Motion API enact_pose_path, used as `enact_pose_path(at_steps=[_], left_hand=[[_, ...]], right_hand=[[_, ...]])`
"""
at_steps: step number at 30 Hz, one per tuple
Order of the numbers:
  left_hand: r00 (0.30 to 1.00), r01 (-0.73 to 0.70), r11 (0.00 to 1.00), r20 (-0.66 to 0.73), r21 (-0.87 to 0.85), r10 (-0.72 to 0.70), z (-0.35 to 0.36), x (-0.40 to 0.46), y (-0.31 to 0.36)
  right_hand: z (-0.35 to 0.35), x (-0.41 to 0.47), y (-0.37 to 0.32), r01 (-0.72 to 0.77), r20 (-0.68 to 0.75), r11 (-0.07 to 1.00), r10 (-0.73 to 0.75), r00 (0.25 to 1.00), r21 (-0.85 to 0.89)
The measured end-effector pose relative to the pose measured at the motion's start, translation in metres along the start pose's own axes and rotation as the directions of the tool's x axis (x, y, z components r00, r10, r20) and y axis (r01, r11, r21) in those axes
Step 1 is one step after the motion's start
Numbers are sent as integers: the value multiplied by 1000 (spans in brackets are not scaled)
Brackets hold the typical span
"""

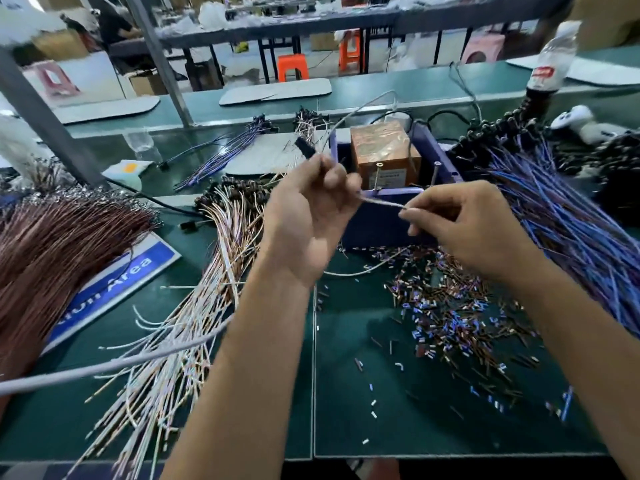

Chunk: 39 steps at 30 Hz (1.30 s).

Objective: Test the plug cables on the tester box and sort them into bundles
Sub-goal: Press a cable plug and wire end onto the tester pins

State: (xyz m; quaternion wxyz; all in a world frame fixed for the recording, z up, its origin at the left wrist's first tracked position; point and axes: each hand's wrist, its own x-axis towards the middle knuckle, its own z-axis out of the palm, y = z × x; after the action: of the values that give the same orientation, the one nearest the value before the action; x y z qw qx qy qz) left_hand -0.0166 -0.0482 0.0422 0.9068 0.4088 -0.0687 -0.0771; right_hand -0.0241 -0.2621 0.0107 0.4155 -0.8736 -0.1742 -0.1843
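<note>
Both hands raised over a green bench (346, 393), just in front of the blue tester box (381, 220); left hand (308, 216) curled around a pale cable (349, 116) below its black plug (304, 146), plug end sticking up past the fingers, cable looping up and over the box; right hand (471, 226) pinching the cable's other stretch (384, 203) between thumb and forefinger, a short taut run spanning the gap between the two hands. Inside the box a copper-coloured block (384, 147) with a small label, print too blurred to read. Left of the hands a fanned bundle of white and brown cables (211, 265); farther left a brown wire bundle (59, 244) lying partly over a blue sign (131, 271) reading "Area", the rest of the wording covered. Right of the box a heap of blue and purple cables (568, 216). Cut wire scraps (450, 306) scattered beneath the right hand. Plastic bottle (550, 64) with a red label at back right, lettering illegible
</note>
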Motion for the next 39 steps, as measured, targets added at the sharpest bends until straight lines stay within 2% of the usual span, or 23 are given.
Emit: enact_pose_path(at_steps=[1,2,3,5,6,7,8,10,12,17,22,26,30,36,39], left_hand=[[998,-69,994,9,88,69,-1,0,-11],[988,-154,952,23,266,153,-2,0,-23],[968,-243,842,71,481,239,-4,1,-34],[909,-391,455,260,800,324,-5,3,-56],[886,-429,268,345,862,310,-5,5,-65],[870,-451,132,402,883,285,-5,7,-74],[860,-461,45,434,886,268,-6,9,-80],[852,-456,-56,454,888,259,-9,12,-90],[853,-446,-95,455,890,255,-11,13,-95],[849,-475,-52,473,879,237,-24,14,-94],[885,-413,111,369,904,283,-38,13,-89],[927,-350,239,298,906,227,-38,11,-88],[966,-258,439,229,861,118,-34,9,-85],[983,-170,557,183,813,34,-34,7,-82],[982,-157,599,187,785,13,-35,7,-80]], right_hand=[[-2,-2,7,57,-1,997,-57,998,-61],[-4,-4,14,113,14,983,-112,994,-146],[-5,-6,21,155,39,961,-150,988,-231],[-6,-9,34,202,66,916,-190,979,-346],[-5,-11,39,222,56,898,-217,974,-381],[-5,-13,43,235,38,885,-240,970,-403],[-4,-14,46,238,19,880,-253,967,-411],[-2,-16,50,241,-17,883,-271,962,-403],[0,-16,54,245,-40,891,-281,959,-382],[1,-17,58,200,-78,942,-228,971,-268],[-3,-20,58,129,-93,982,-143,985,-138],[-4,-22,58,84,-20,996,-84,996,-7],[-3,-24,60,44,28,998,-45,999,53],[-5,-23,58,-71,224,994,51,973,83],[-8,-24,54,-84,267,991,53,962,107]])
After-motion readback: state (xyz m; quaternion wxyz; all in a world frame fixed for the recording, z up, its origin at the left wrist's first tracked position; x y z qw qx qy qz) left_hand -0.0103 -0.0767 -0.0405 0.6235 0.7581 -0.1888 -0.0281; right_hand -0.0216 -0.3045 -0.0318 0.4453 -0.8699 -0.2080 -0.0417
